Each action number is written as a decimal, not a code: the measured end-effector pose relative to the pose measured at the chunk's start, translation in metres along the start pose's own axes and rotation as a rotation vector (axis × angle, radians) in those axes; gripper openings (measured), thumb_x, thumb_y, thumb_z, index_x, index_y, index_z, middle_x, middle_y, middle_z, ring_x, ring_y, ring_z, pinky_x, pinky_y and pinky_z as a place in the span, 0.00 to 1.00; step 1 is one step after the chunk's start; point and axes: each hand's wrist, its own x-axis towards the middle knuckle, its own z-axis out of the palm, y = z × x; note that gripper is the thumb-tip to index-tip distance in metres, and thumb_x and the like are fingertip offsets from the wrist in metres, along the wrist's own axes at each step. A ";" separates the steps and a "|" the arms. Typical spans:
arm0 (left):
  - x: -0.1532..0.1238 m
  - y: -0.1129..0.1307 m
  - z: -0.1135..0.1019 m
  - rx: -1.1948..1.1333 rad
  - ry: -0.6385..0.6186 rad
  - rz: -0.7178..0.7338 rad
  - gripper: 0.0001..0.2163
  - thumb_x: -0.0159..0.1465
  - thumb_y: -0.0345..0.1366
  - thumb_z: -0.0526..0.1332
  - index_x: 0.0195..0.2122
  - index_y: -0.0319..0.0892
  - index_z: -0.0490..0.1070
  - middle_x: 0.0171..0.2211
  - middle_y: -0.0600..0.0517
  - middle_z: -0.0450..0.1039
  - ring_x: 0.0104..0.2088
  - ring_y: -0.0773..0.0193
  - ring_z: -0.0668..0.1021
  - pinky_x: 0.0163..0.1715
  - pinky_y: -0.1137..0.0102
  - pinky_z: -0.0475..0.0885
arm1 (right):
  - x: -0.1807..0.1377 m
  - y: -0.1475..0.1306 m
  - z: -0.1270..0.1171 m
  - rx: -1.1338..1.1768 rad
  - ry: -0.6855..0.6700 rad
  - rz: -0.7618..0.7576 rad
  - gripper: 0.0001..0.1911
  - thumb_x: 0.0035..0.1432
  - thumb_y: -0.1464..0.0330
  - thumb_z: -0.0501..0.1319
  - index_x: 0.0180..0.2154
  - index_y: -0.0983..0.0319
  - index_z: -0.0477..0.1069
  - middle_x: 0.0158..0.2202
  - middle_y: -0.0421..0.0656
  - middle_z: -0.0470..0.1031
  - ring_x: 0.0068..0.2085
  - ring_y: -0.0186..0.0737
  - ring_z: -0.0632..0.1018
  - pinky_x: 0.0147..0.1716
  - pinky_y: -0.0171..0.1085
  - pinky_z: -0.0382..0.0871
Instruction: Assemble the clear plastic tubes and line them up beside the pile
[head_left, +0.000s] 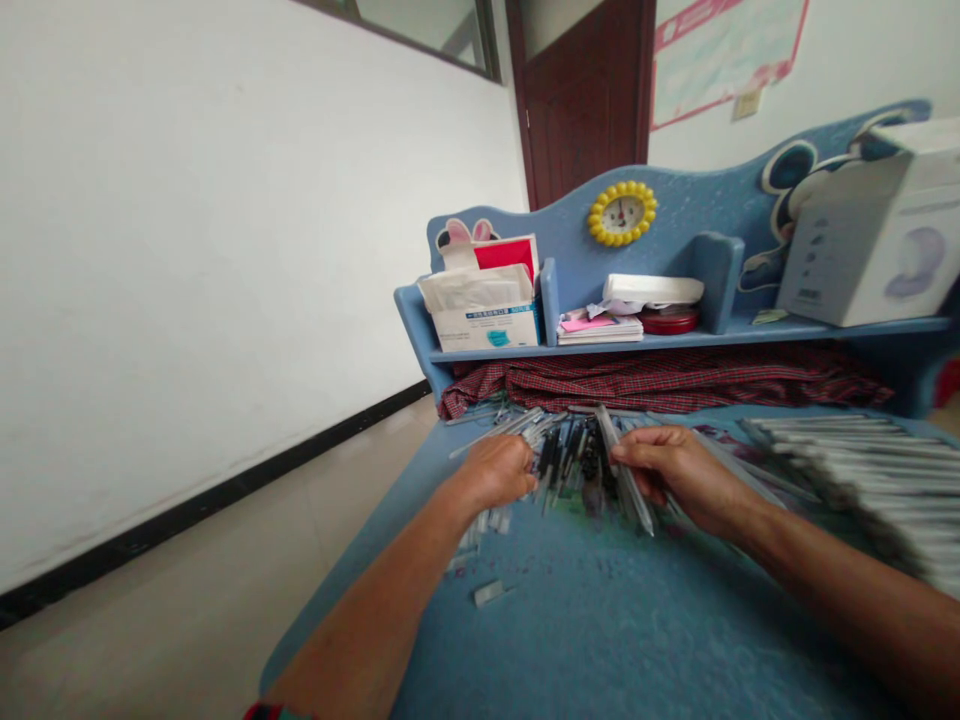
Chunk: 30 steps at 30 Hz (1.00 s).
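Observation:
My right hand [675,475] pinches a clear pen barrel [636,500] between thumb and fingers, its pointed end tilted down toward me. To its left, my left hand [501,472] is closed at the edge of a heap of clear slim tubes [517,424]; what its fingers hold is hidden. Between the hands lie loose dark slim pen parts [574,450]. Small clear pieces [491,520] are scattered below my left hand, and one lone whitish piece [489,593] lies nearer to me.
A pile of pale pens [840,450] spreads over the right of the blue desk [600,630]. Behind are a folded checked cloth [675,378] and a blue shelf [480,354] with a mask box [491,325], papers [600,330] and a large white box [847,240].

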 end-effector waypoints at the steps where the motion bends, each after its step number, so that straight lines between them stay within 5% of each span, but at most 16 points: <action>1: -0.001 0.003 -0.001 0.036 -0.008 -0.011 0.09 0.45 0.31 0.63 0.12 0.41 0.64 0.12 0.55 0.58 0.20 0.66 0.67 0.21 0.72 0.52 | 0.000 0.000 0.000 0.012 0.002 0.003 0.15 0.47 0.62 0.61 0.16 0.62 0.63 0.10 0.35 0.61 0.12 0.27 0.60 0.12 0.31 0.50; 12: -0.003 0.009 -0.003 0.102 -0.131 0.004 0.04 0.44 0.30 0.58 0.15 0.43 0.68 0.17 0.53 0.65 0.22 0.62 0.68 0.23 0.71 0.55 | -0.002 -0.001 0.005 0.066 -0.051 0.003 0.14 0.47 0.63 0.61 0.18 0.63 0.63 0.14 0.36 0.67 0.13 0.27 0.65 0.13 0.29 0.57; 16: 0.000 0.007 -0.001 0.064 -0.078 0.004 0.04 0.45 0.29 0.56 0.16 0.42 0.69 0.16 0.54 0.64 0.20 0.66 0.66 0.22 0.72 0.54 | -0.002 0.000 0.005 0.095 -0.048 -0.014 0.13 0.48 0.64 0.61 0.19 0.63 0.63 0.15 0.37 0.69 0.13 0.27 0.66 0.14 0.29 0.58; 20: 0.003 0.008 0.002 -0.134 -0.032 0.073 0.04 0.49 0.31 0.56 0.21 0.40 0.70 0.17 0.56 0.64 0.21 0.68 0.67 0.21 0.75 0.55 | -0.001 -0.003 0.004 0.165 0.007 -0.042 0.10 0.47 0.63 0.62 0.24 0.63 0.65 0.17 0.38 0.71 0.15 0.29 0.68 0.15 0.30 0.60; 25: 0.001 0.018 0.007 -0.549 -0.118 0.119 0.04 0.55 0.33 0.54 0.28 0.39 0.66 0.19 0.57 0.66 0.21 0.70 0.69 0.21 0.77 0.60 | 0.001 -0.010 -0.001 0.243 0.123 -0.116 0.10 0.45 0.65 0.63 0.29 0.64 0.67 0.20 0.42 0.74 0.17 0.33 0.71 0.15 0.31 0.61; 30: -0.001 0.024 0.008 -0.592 -0.030 0.177 0.05 0.56 0.34 0.55 0.30 0.38 0.68 0.20 0.57 0.65 0.21 0.72 0.66 0.21 0.77 0.58 | 0.002 -0.015 -0.006 0.289 0.185 -0.182 0.09 0.44 0.67 0.63 0.29 0.64 0.67 0.20 0.42 0.75 0.17 0.33 0.72 0.15 0.30 0.61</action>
